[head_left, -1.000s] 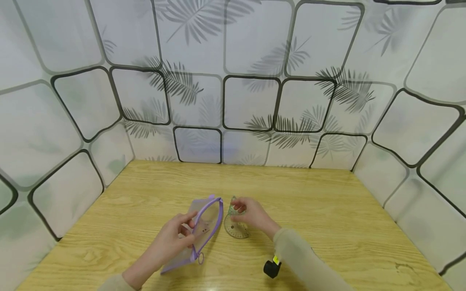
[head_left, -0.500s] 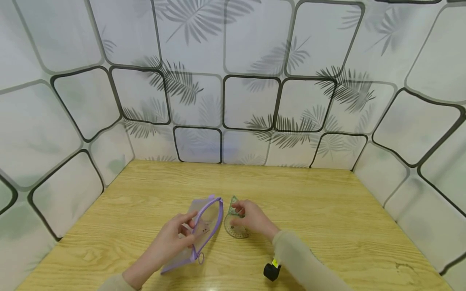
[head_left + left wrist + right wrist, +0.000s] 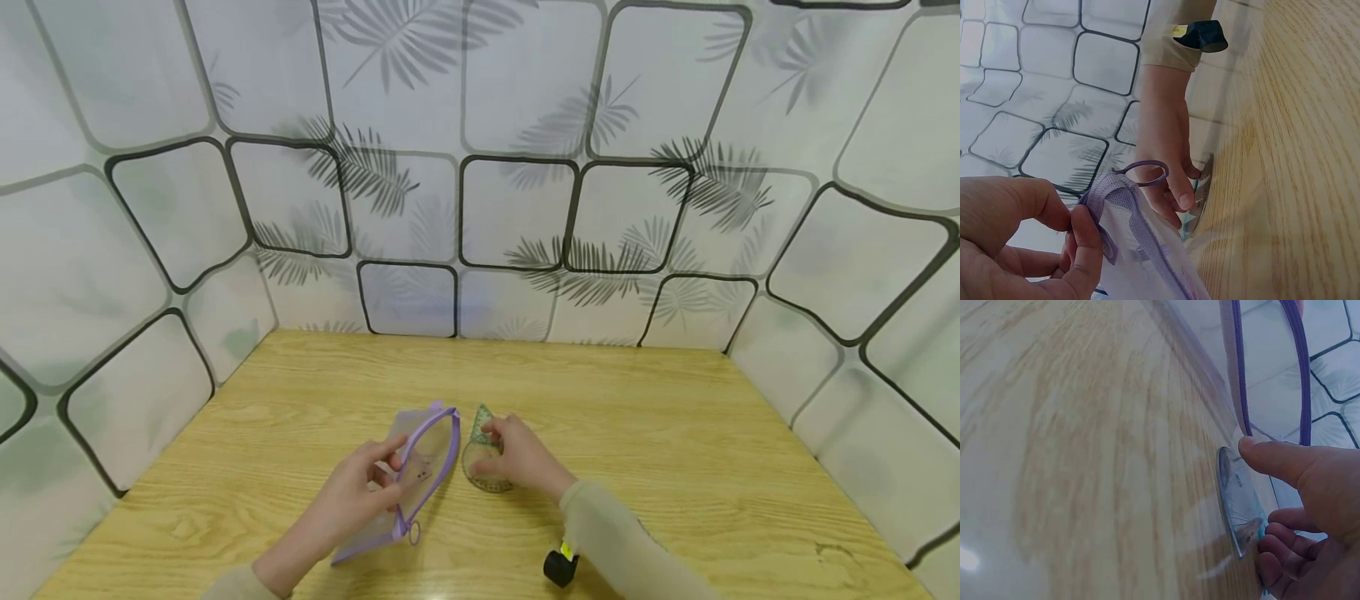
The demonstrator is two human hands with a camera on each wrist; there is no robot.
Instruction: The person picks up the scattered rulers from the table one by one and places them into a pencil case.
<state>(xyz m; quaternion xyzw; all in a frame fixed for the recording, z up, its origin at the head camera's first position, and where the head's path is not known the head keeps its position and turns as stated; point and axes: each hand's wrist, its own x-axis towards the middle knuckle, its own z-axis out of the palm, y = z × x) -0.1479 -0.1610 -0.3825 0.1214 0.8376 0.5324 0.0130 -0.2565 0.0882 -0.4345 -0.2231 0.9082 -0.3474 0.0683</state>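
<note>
My left hand [image 3: 352, 487] pinches the near edge of a translucent pouch [image 3: 453, 446] with purple zip trim, and its mouth gapes toward the right. In the left wrist view, thumb and finger hold the zip end of the pouch [image 3: 1147, 250], beside its purple pull ring [image 3: 1150, 173]. A clear protractor [image 3: 491, 483] lies on the table right of the pouch, with a green set square [image 3: 482, 422] just beyond it. My right hand [image 3: 528, 457] is over both, thumb and fingers spread apart. In the right wrist view its fingertips are right at the protractor [image 3: 1238, 500].
The wooden table [image 3: 675, 433] stretches under everything. A patterned curtain [image 3: 510, 217] closes off the back and both sides. A black device with a yellow patch [image 3: 560, 567] sits at the right sleeve.
My right hand has drawn slightly toward me and down, showing more of the green set square. The left hand and the pouch have stayed in place.
</note>
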